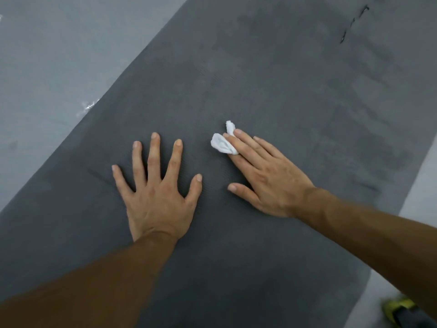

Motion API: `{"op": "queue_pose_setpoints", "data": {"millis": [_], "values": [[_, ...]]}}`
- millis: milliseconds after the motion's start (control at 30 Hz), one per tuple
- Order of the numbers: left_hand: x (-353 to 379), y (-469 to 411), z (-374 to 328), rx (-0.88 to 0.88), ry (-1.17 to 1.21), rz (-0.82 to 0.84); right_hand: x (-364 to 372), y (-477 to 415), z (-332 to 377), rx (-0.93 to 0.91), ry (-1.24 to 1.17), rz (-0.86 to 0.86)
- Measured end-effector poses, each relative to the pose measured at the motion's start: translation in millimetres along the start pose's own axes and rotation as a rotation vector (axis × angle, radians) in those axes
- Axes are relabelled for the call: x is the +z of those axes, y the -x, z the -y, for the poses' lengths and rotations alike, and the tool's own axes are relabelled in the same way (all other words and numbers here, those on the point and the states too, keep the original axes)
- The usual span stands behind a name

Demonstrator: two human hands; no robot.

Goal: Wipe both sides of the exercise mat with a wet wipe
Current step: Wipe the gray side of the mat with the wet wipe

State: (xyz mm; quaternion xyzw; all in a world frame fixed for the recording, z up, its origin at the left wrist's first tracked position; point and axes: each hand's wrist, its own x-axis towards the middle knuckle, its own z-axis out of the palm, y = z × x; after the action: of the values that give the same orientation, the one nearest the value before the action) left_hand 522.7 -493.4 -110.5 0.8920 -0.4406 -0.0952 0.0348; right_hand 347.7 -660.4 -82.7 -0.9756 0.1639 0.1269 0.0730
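A dark grey exercise mat (272,74) lies flat on the floor and fills most of the view, running from lower left to upper right. My left hand (157,185) rests palm down on the mat with its fingers spread straight. Just to its right, my right hand (264,176) lies flat too, its straight fingers pressing a small crumpled white wet wipe (221,143) against the mat. Part of the wipe sticks out past the fingertips. Darker damp streaks show on the mat's far right part.
Light grey floor (52,67) borders the mat on the left and at the lower right. A small white speck (89,106) lies on the floor by the mat's left edge. A yellow-green and dark object (399,308) sits at the bottom right corner.
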Motion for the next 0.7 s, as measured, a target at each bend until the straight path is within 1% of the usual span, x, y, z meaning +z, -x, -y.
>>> {"op": "queue_pose_setpoints", "data": {"millis": [100, 200, 300, 367, 533, 633, 700], "values": [[-2, -2, 0, 0.003, 0.01, 0.023, -10, -8, -14, 0.135, 0.012, -0.008], [-4, -1, 1, 0.014, 0.016, 0.036, -21, -25, -33, 0.29, -0.04, -0.028], [-5, -1, 2, 0.011, 0.01, 0.037, -24, -44, -35, 0.312, -0.077, -0.024], [-4, -1, 1, 0.013, 0.002, 0.024, -23, -47, -25, 0.248, -0.083, -0.022], [-4, -3, 1, 0.017, -0.035, 0.015, -13, -19, 6, -0.062, -0.055, 0.042], [-5, -2, 1, 0.013, -0.044, 0.009, -9, -2, -4, -0.195, -0.006, 0.067], [-5, -2, 1, 0.006, -0.044, 0.006, -10, -2, -22, -0.215, 0.036, 0.059]]}}
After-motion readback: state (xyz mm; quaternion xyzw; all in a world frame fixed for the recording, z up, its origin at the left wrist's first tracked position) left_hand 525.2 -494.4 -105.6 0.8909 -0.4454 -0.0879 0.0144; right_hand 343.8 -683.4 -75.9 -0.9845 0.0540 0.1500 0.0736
